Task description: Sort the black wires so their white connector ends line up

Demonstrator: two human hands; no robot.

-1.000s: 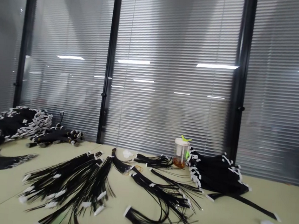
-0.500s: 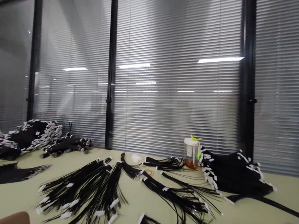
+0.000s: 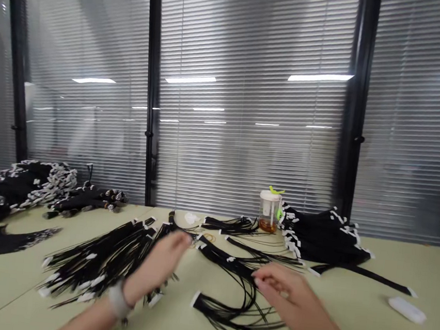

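Observation:
My left hand (image 3: 162,263), with a pale band (image 3: 118,300) at the wrist, is over the right edge of a spread of black cable bundles (image 3: 106,250) with white connectors. It is smeared by motion, so its grip is unclear. My right hand (image 3: 285,293) has thumb and fingers drawn together beside a middle black cable bundle (image 3: 230,262). Whether anything is pinched in its fingertips is hidden. Below and between the hands lies a curved cable bundle (image 3: 221,310) with a white connector at its left end.
A lidded jar (image 3: 269,211) of amber liquid stands by the window blinds (image 3: 244,152). Right of it is a pile of black cables (image 3: 318,234); another heap (image 3: 27,183) is at far left. A white oblong object (image 3: 407,309) lies on the pale green table (image 3: 364,324).
Both my hands have come into view over the cables; before, only a blurred skin-toned shape showed at the lower left. The view has turned a little, and the table items sit higher and further left.

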